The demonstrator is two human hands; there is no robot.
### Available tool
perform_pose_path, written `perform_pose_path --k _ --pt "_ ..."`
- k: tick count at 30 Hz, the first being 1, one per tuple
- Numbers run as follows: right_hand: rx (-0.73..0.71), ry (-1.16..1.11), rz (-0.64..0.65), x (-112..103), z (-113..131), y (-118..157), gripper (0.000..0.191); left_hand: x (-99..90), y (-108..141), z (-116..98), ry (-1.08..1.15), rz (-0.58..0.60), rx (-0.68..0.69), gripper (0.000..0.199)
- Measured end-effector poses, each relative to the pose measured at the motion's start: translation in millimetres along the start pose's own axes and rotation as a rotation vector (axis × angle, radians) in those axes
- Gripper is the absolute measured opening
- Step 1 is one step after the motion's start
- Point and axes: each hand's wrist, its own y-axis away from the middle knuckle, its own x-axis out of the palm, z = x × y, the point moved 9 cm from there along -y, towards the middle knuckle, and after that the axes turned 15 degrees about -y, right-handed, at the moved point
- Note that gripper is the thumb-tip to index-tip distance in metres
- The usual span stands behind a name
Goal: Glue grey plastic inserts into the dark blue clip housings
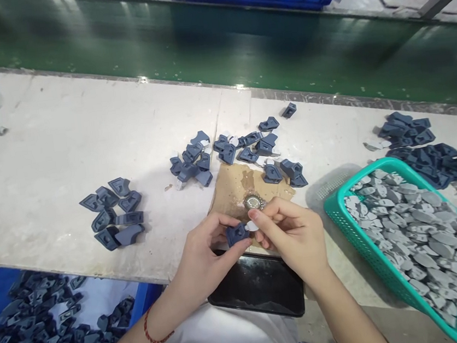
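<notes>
My left hand pinches a dark blue plastic part above the front edge of the table. Against that part's right side, my right hand holds a small light grey piece between thumb and fingers. The two pieces appear to touch. Just beyond the hands, a small round metallic item sits on a piece of brown cardboard. Behind the cardboard lie several dark blue parts, some with light grey pieces on them. A dark phone or tablet lies below my hands.
A green basket full of light grey pieces stands at the right. Dark blue parts lie in piles at the right and left. A blue bin is at lower left. A green conveyor belt runs behind the table.
</notes>
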Motion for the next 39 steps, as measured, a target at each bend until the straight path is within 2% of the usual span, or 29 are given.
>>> perform_pose_path --k 4,11,17,25,30,35,39 --pt "-0.025 0.072 0.014 1 2 1 0.037 0.1 0 0 -0.018 -0.002 0.011 0.018" --pt "-0.196 0.239 0.034 4 15 5 0.037 0.0 -1 2 -0.036 -0.016 -0.004 0.018" --pt "-0.243 0.313 0.084 12 23 5 0.036 -1.5 -1 2 -0.07 -0.038 0.025 0.018" --pt "-0.356 0.389 0.092 16 29 7 0.034 0.4 1 5 -0.035 -0.017 -0.036 0.017" --pt "-0.528 0.386 0.159 17 42 14 0.016 -3.3 2 6 0.095 -0.046 -0.053 0.022" --pt "-0.54 0.6 0.351 34 35 17 0.055 -8.7 1 9 0.16 -0.096 -0.101 0.024" --pt "-0.548 0.759 0.394 44 32 18 0.069 -9.3 2 2 0.11 -0.097 -0.08 0.023"
